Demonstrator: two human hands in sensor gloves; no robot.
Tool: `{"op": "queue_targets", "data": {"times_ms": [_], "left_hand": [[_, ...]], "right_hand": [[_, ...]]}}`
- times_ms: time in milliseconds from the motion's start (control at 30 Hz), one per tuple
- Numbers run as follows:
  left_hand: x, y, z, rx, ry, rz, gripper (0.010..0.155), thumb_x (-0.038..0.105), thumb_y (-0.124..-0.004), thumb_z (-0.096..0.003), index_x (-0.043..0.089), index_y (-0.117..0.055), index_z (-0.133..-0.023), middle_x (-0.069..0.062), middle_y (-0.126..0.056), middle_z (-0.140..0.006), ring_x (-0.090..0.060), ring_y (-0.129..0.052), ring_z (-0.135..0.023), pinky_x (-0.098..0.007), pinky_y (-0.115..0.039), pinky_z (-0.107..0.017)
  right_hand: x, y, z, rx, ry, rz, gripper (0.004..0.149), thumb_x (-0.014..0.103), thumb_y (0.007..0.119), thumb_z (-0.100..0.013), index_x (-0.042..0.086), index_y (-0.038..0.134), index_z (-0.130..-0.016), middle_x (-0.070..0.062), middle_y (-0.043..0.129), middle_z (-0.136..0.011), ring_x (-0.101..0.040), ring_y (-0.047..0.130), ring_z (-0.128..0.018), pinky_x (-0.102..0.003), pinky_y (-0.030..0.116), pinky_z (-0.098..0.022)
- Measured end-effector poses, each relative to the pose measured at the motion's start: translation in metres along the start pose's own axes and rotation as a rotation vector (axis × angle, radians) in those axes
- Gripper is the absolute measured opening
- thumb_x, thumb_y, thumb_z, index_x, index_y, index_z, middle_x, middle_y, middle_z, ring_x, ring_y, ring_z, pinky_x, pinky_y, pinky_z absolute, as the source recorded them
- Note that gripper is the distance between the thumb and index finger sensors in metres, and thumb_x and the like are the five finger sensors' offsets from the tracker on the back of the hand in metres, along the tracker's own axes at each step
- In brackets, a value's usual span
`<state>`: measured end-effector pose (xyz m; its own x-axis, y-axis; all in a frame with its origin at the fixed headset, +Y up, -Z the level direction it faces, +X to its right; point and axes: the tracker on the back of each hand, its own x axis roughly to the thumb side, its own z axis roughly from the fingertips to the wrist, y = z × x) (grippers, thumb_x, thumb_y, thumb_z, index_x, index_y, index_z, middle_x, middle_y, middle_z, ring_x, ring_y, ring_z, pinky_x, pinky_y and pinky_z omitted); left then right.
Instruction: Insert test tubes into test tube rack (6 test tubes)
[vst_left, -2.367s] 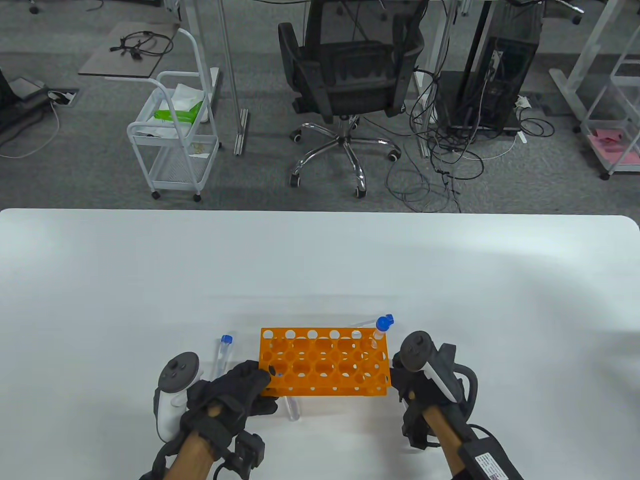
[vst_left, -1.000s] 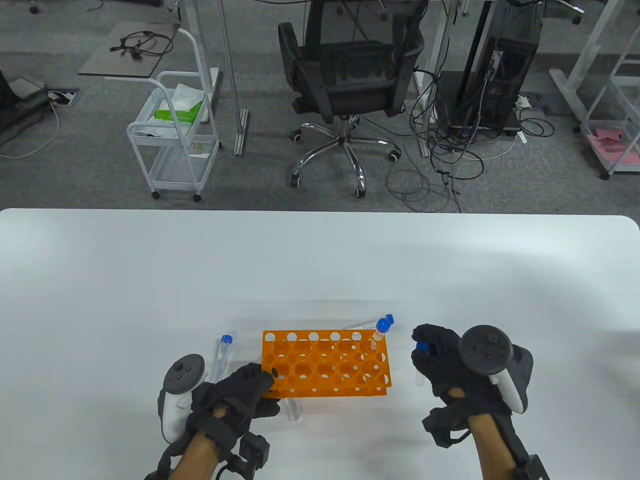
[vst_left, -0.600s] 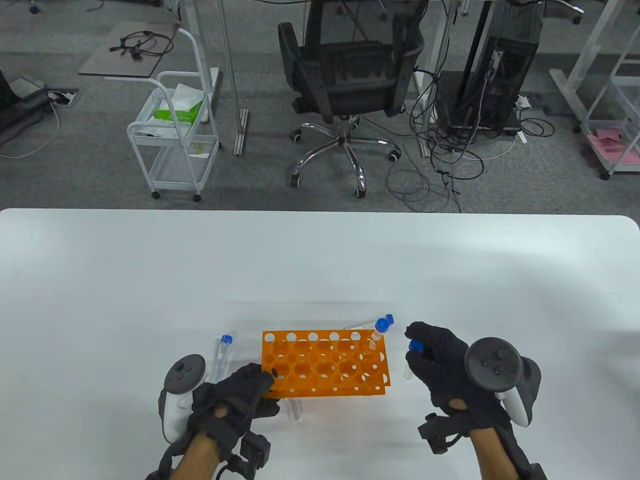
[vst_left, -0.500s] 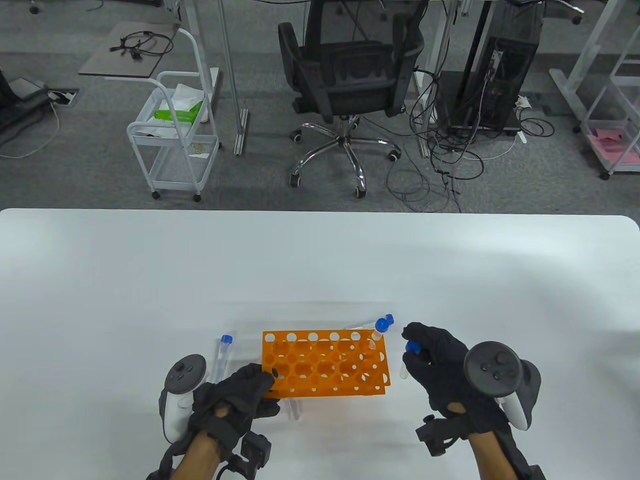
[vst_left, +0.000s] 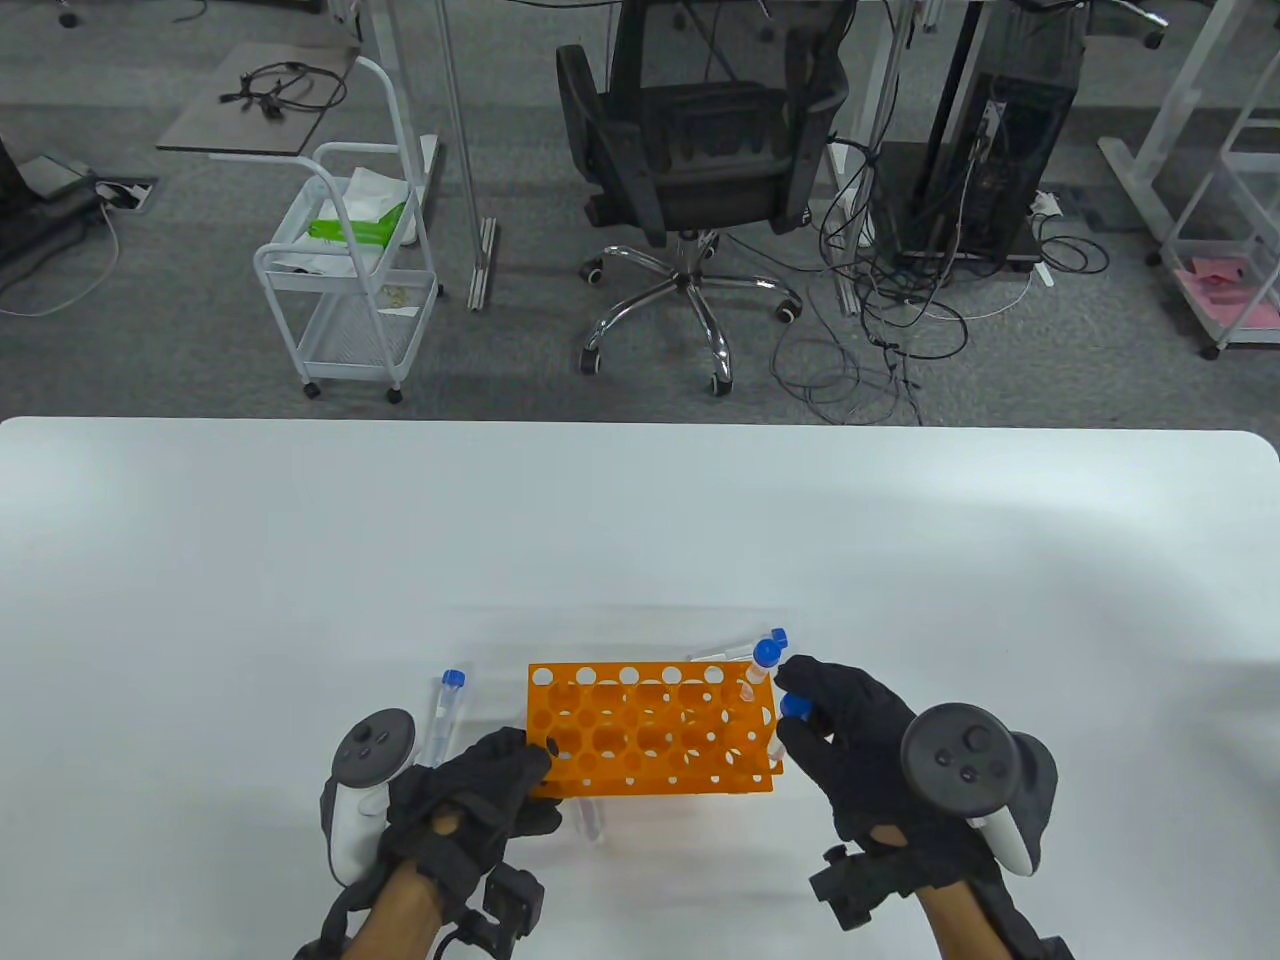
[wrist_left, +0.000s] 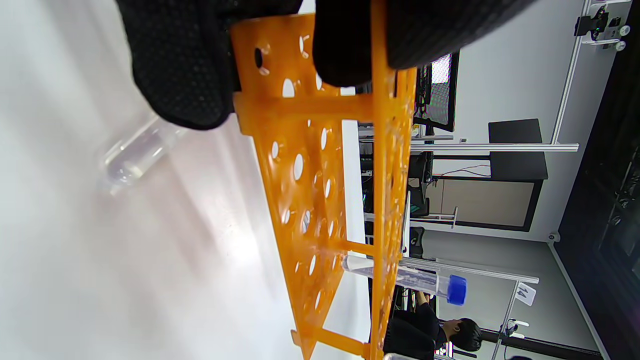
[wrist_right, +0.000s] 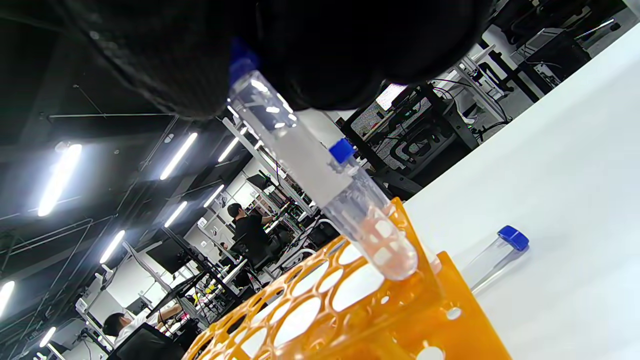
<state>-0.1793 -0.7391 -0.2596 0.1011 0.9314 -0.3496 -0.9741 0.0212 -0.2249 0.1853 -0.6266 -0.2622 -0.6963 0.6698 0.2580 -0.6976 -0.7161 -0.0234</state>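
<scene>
An orange test tube rack stands near the table's front edge. One blue-capped tube stands in its far right corner hole; it also shows in the left wrist view. My left hand grips the rack's left end. My right hand pinches a blue-capped tube near its cap, upright, its tip just above the rack's right edge. Loose tubes lie left of the rack, behind it and in front of it.
The white table stretches wide around the rack. Beyond its far edge are an office chair, a white cart and cables on the floor.
My right hand picked up a tube at the rack's right side, raised it upright, and has moved it left to the rack's right edge. My left hand stays on the rack.
</scene>
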Motion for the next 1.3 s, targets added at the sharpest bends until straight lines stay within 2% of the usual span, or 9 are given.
{"op": "queue_targets", "data": {"times_ms": [467, 1067, 1200, 1300], "left_hand": [[-0.001, 0.001, -0.001, 0.004, -0.005, 0.015, 0.044, 0.038, -0.070, -0.0470, 0.014, -0.072, -0.083, -0.026, -0.047, -0.105, -0.044, -0.083, -0.082, -0.044, -0.089, -0.052], [-0.001, 0.003, -0.001, -0.011, -0.009, 0.041, 0.044, 0.039, -0.070, -0.0471, 0.014, -0.073, -0.083, -0.026, -0.048, -0.105, -0.044, -0.084, -0.081, -0.044, -0.089, -0.052], [-0.001, 0.004, 0.000, -0.010, -0.009, 0.040, 0.044, 0.039, -0.070, -0.0470, 0.013, -0.073, -0.083, -0.027, -0.048, -0.104, -0.044, -0.085, -0.080, -0.044, -0.090, -0.051], [-0.001, 0.005, 0.000, -0.001, -0.009, 0.031, 0.044, 0.038, -0.071, -0.0468, 0.013, -0.073, -0.082, -0.026, -0.049, -0.104, -0.044, -0.085, -0.080, -0.044, -0.090, -0.051]], "right_hand": [[-0.010, 0.018, -0.008, 0.114, 0.027, 0.048, 0.056, 0.044, 0.087, -0.043, 0.032, 0.067, -0.095, 0.002, 0.079, -0.096, -0.020, 0.092, -0.071, -0.042, 0.081, -0.053], [-0.014, 0.022, -0.010, 0.171, 0.028, 0.044, 0.057, 0.043, 0.087, -0.043, 0.032, 0.066, -0.095, 0.003, 0.078, -0.097, -0.021, 0.091, -0.074, -0.043, 0.080, -0.054], [-0.014, 0.022, -0.010, 0.196, 0.026, 0.032, 0.060, 0.047, 0.086, -0.043, 0.032, 0.064, -0.097, 0.002, 0.076, -0.099, -0.022, 0.090, -0.077, -0.043, 0.080, -0.054], [-0.017, 0.019, -0.010, 0.196, 0.025, 0.012, 0.066, 0.055, 0.084, -0.042, 0.033, 0.062, -0.099, 0.001, 0.072, -0.103, -0.024, 0.087, -0.081, -0.044, 0.078, -0.056]]}}
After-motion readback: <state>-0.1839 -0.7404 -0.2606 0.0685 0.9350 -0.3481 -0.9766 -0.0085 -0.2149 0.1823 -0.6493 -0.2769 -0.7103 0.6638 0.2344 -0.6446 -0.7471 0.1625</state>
